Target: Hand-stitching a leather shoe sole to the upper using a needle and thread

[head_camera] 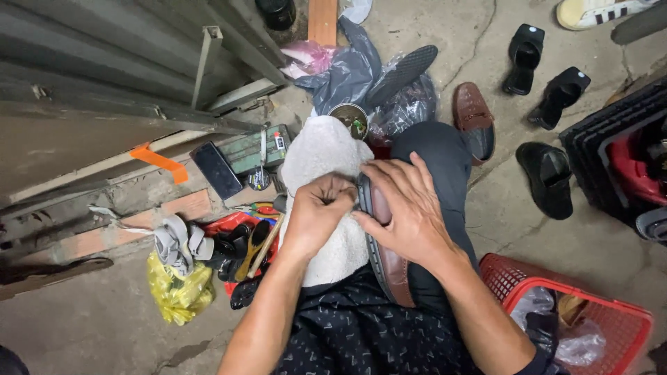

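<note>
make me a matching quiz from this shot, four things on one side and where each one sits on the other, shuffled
Things:
1. brown shoe
2. red basket
3. yellow bag
4. white towel

Places:
a. on the floor by the person's right side, holding plastic bags
b. on the lap, under the right hand
c. draped over the left knee, under the left hand
d. on the floor at the left, beside grey sandals

Pairs: 1-b, 2-a, 3-d, 4-c
</note>
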